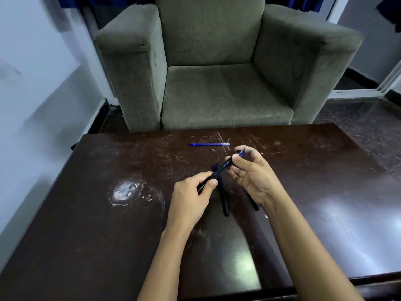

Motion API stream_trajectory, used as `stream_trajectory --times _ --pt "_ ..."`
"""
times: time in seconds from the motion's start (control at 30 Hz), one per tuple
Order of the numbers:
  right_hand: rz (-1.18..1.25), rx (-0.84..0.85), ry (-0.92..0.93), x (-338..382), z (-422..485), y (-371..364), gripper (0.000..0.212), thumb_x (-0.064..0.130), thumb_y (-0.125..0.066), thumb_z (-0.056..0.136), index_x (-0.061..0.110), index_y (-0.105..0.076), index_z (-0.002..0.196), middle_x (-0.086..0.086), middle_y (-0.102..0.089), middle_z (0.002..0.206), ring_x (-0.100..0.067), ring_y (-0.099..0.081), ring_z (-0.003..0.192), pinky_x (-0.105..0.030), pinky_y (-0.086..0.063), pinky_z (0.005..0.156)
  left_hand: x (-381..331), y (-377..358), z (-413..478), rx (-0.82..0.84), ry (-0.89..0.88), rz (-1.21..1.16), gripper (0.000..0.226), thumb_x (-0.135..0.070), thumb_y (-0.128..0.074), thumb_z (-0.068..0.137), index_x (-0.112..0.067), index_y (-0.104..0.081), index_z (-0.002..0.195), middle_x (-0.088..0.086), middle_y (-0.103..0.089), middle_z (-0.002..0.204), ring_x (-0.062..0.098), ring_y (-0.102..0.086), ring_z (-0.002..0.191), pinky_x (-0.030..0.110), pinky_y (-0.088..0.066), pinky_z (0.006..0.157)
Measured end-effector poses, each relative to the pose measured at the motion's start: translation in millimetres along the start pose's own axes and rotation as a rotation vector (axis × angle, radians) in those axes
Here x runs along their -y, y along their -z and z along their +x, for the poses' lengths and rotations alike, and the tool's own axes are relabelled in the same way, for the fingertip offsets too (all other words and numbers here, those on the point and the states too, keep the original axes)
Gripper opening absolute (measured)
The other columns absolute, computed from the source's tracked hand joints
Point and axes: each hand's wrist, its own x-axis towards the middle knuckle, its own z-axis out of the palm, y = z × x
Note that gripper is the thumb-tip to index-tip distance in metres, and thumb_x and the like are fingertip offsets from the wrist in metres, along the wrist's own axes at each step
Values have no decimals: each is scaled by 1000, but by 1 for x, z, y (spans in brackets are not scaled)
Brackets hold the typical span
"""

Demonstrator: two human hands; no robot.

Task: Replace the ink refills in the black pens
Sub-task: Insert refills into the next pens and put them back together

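I hold one black pen [221, 168] slanted above the dark table [108, 213]. My left hand [191, 196] grips its lower barrel between thumb and fingers. My right hand [249, 172] pinches its upper end, where a blue part shows. Under my hands two more black pens lie on the table: one [224, 203] between my hands, the other [254, 204] mostly hidden by my right wrist. A blue ink refill [209, 144] lies flat on the table beyond my hands, apart from them.
A grey-green armchair [217, 83] stands right behind the table's far edge. A whitish worn patch [125, 191] marks the tabletop at left. Walls close in on the left; dark floor shows at right.
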Motion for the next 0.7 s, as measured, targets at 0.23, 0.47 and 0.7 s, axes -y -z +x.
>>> stream_trajectory --times 0.23,0.47,0.7 --pt "-254 73 95 -7 -4 -8 24 2 -60 89 19 -68 105 -4 -62 83 -9 -60 72 -20 -53 70 -10 -8 -1 -36 70 -422 34 -20 -67 89 -23 -64 123 -13 -72 88 8 -58 40 20 -39 33" --pt "-452 3 238 -22 -6 -28 22 10 -65 87 24 -72 102 5 -67 79 -8 -61 76 -27 -51 77 -11 -17 -3 -153 47 -440 32 -13 -59 93 -33 -67 117 -20 -73 74 8 -45 33 20 -39 36" --pt "-525 -14 279 -27 -8 -31 19 12 -68 85 19 -72 101 0 -66 78 -4 -60 69 -18 -49 68 -6 -19 -7 -189 64 -419 28 -14 -57 94 -26 -70 116 -8 -52 39 6 -40 31 18 -36 38"
